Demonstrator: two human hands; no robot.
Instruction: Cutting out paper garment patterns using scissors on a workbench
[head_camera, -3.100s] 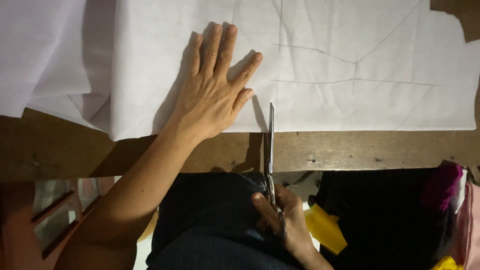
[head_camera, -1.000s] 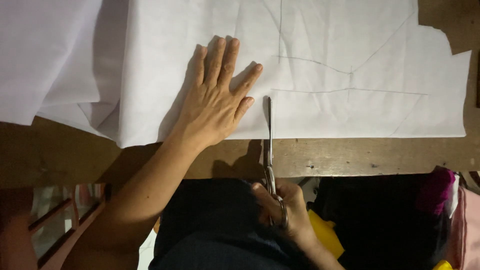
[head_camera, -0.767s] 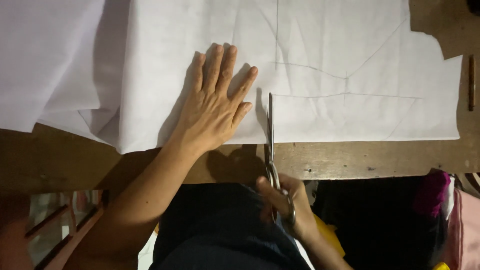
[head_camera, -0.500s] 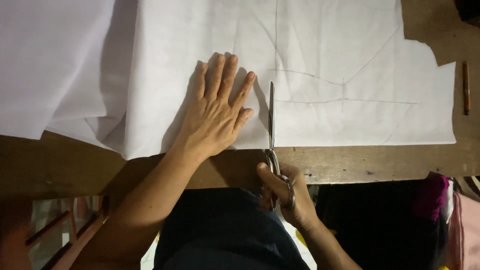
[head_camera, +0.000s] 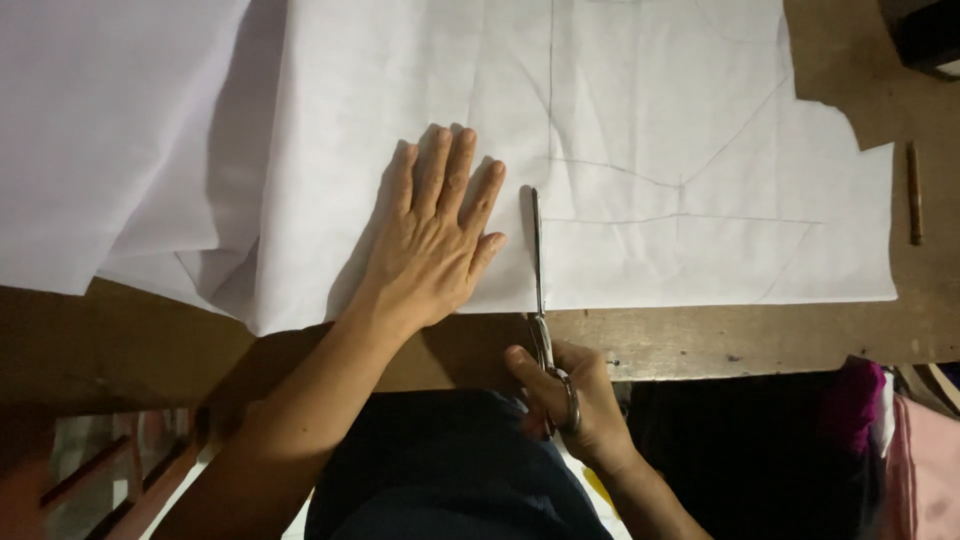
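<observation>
Scissors (head_camera: 538, 270) lie with their blades nearly closed and running straight up toward twelve o'clock, entering the white cloth (head_camera: 640, 130) from its near edge and following a faint pencil line that continues upward from the tips. The right hand (head_camera: 570, 400) works them from below the desk's edge, at about six o'clock of the blades, its fingers curled through the handle loops and closed around them, thumb on the upper side. The left hand (head_camera: 435, 250) rests flat on the cloth just at nine o'clock of the blades, fingers spread a little and pointing up, palm pressing down; placed that close to the cut it seems meant to keep the cloth taut and stop it creeping as the blades bite. The cloth covers most of the wooden desk (head_camera: 700, 335), lying smooth and lightly creased where the lines are drawn, with several thin pencil strokes meeting at angles at about three o'clock of the scissors. Its right edge has a stepped outline, apparently already cut, and at ten o'clock it folds into loose, shadowed layers. A slim brown pencil (head_camera: 913, 192) lies on the bare wood, well apart, at two o'clock. Dark and pink fabric (head_camera: 880, 430) hangs below the desk at four o'clock.
</observation>
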